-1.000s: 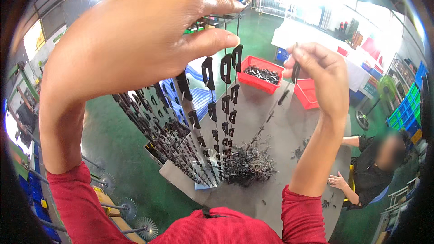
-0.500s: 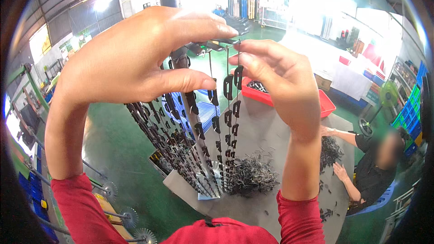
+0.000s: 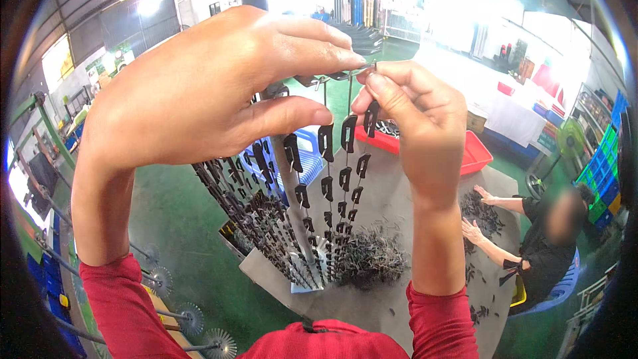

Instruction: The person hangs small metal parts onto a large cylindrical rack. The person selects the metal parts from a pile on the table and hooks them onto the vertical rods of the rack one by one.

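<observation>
A rack with a grey upright pole (image 3: 300, 216) carries many thin hanging wires strung with small black slotted pieces (image 3: 347, 134). Black flat blades (image 3: 359, 38) fan out around its top. My left hand (image 3: 222, 86) arches over these blades, fingertips resting along their edge, its thumb held apart below beside a strand. My right hand (image 3: 425, 119) pinches the upper end of the rightmost wire (image 3: 375, 65) between thumb and forefinger; a black slotted piece hangs just under those fingertips. My left palm hides part of the rack's top.
Beneath the rack, a grey table (image 3: 399, 206) bears a heap of black pieces (image 3: 372, 259). A red tray (image 3: 475, 153) stands at its far side. To the right, a person (image 3: 551, 246) reaches over another pile. A blue stool (image 3: 302, 163) shows behind the pole.
Both hands and the nearest strands have shifted slightly right. My right fingers have closed into a pinch at a wire's top. The other person's hands have moved left over the pile.
</observation>
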`<state>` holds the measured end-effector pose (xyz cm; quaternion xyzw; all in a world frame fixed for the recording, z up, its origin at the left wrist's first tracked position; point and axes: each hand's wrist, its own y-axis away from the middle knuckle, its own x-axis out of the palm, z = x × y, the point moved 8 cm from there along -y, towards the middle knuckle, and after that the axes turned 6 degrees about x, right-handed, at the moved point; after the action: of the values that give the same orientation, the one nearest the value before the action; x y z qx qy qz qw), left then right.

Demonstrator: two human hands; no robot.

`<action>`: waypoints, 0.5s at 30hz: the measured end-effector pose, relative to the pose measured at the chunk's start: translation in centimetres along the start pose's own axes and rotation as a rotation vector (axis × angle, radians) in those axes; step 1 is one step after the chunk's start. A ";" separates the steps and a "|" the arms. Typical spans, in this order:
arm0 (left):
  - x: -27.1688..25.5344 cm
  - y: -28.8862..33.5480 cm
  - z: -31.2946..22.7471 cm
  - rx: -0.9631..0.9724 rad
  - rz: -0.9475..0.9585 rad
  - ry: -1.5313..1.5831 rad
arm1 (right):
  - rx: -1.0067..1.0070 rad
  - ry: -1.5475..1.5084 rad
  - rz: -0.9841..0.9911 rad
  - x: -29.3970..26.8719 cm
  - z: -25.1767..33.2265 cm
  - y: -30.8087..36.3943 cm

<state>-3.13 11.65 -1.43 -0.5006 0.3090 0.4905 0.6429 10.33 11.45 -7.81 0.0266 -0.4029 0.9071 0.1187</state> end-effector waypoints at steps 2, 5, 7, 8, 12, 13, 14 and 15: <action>-0.1 -0.3 -0.4 -0.005 -0.008 -0.021 | -0.017 0.007 -0.014 -0.4 0.5 0.2; -0.5 -0.9 -1.3 0.010 -0.039 -0.038 | -0.036 0.000 -0.036 -1.1 0.8 0.5; -0.3 -1.4 -2.0 0.033 -0.051 -0.045 | -0.039 -0.011 -0.038 -2.0 0.8 0.8; -0.3 -1.6 -2.2 0.044 -0.070 -0.022 | -0.037 0.007 -0.036 -2.4 0.8 0.8; -0.5 -2.3 -2.8 0.109 -0.182 -0.021 | 0.115 -0.005 -0.203 -6.6 -0.4 0.7; -0.6 -2.3 -2.6 0.095 -0.173 -0.045 | 0.095 0.039 -0.123 -6.8 -0.2 0.5; -0.6 -2.3 -2.5 0.081 -0.164 -0.070 | 0.133 0.103 -0.098 -7.3 -0.4 0.5; -0.6 -2.2 -2.1 0.034 -0.099 -0.116 | 0.132 0.133 -0.038 -7.6 -0.3 0.5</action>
<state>-1.04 9.39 -0.76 -0.4749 0.2543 0.4808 0.6918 17.63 9.86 -9.45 -0.0184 -0.3331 0.9290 0.1605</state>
